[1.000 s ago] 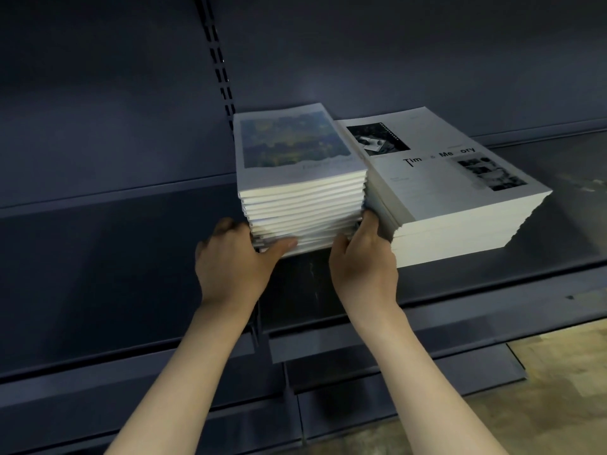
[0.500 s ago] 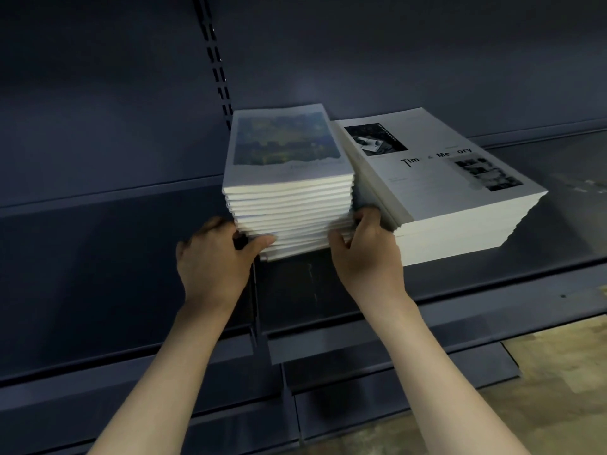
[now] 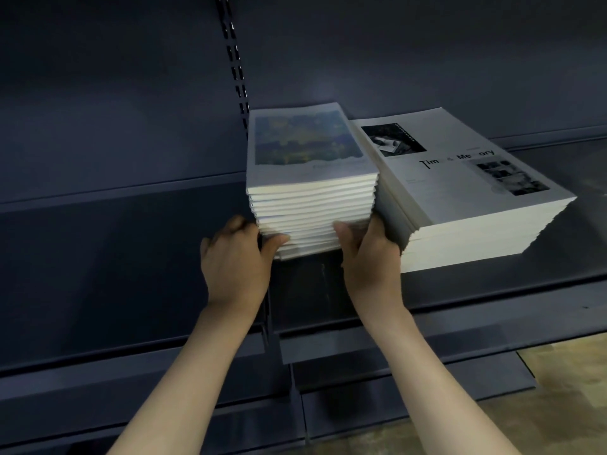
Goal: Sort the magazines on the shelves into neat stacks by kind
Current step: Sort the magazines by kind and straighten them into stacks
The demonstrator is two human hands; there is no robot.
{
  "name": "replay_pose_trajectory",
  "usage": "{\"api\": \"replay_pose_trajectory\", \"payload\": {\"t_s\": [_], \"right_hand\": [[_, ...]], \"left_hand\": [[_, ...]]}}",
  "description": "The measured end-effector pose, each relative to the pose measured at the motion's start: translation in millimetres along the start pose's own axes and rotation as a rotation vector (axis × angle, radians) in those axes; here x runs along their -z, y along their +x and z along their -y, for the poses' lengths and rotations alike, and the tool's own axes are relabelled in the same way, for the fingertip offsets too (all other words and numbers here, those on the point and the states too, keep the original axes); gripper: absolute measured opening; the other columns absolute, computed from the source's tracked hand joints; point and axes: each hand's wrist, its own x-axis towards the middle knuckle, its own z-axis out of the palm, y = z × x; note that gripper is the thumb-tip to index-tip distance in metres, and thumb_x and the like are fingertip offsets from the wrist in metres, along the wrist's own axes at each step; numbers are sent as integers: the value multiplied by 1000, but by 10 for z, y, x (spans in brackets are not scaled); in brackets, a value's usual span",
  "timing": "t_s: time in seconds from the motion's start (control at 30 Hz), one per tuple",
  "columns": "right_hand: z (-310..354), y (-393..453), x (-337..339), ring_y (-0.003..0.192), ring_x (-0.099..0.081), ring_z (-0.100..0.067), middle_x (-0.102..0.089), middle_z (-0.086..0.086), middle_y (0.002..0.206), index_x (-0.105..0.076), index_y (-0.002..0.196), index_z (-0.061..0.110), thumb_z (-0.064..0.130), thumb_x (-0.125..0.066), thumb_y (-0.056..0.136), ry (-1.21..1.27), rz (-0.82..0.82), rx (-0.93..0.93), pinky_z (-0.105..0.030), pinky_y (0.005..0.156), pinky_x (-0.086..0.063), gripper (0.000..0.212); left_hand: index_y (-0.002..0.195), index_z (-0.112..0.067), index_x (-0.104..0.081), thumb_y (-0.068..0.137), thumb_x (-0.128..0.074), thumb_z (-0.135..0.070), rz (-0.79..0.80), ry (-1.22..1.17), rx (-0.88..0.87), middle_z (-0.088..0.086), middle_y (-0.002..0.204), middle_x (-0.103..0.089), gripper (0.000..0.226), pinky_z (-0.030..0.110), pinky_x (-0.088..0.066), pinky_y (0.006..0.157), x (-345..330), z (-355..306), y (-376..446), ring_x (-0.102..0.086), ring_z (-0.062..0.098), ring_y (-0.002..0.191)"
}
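Note:
Two stacks of magazines stand side by side on a dark shelf (image 3: 131, 257). The left stack (image 3: 308, 178) has a blue and yellow painted cover on top. My left hand (image 3: 236, 261) grips its lower left corner, thumb on the front edges. My right hand (image 3: 371, 254) grips its lower right corner, fingers tucked between the two stacks. The right stack (image 3: 466, 205) is wider, white, with black photos and the title "Time & Memory". It lies at a slant and touches the left stack.
The shelf's dark back panel has a slotted upright (image 3: 235, 67) just behind the left stack. Lower shelf edges (image 3: 361, 343) run below my forearms. A wooden floor (image 3: 565, 366) shows at the bottom right.
Both hands have stayed clamped on the painted-cover stack and shifted it slightly left, then squared its edges. The white stack has not moved.

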Motion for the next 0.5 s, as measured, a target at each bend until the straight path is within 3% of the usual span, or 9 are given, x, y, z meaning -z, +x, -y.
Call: {"api": "replay_pose_trajectory", "payload": {"t_s": [0.13,0.23,0.37,0.5], "right_hand": [[-60,24,-15,62,-64,-21,-66,-11,74,-52,111,2,44,-48,93,74,-30,0,-20,51,-44,46],[-85,25,-16,64,-64,-19,-67,-10,76,-52,109,2,43,-49,93,101,-17,-2,-9,50,-39,43],[-112,20,-8,69,-65,-20,-67,-11,82,-49,118,1,37,-53,93,105,34,-21,-12,53,-42,44],[-95,15,28,67,-54,-12,-64,-9,87,-45,126,2,32,-57,92,72,74,-7,-9,48,-38,47]], "left_hand": [[82,-7,-69,82,-58,-51,23,16,-12,5,88,-64,45,30,-28,71,34,-24,25,-59,26,77],[81,-11,-70,79,-58,-58,82,-71,-16,4,83,-64,49,32,-38,71,73,22,71,-59,23,73],[71,-12,-68,78,-61,-57,124,-257,-8,0,71,-61,46,37,-48,68,156,80,113,-58,22,65],[73,-11,-70,79,-63,-50,96,-211,-21,0,72,-61,40,38,-48,69,149,47,113,-60,24,65]]}}
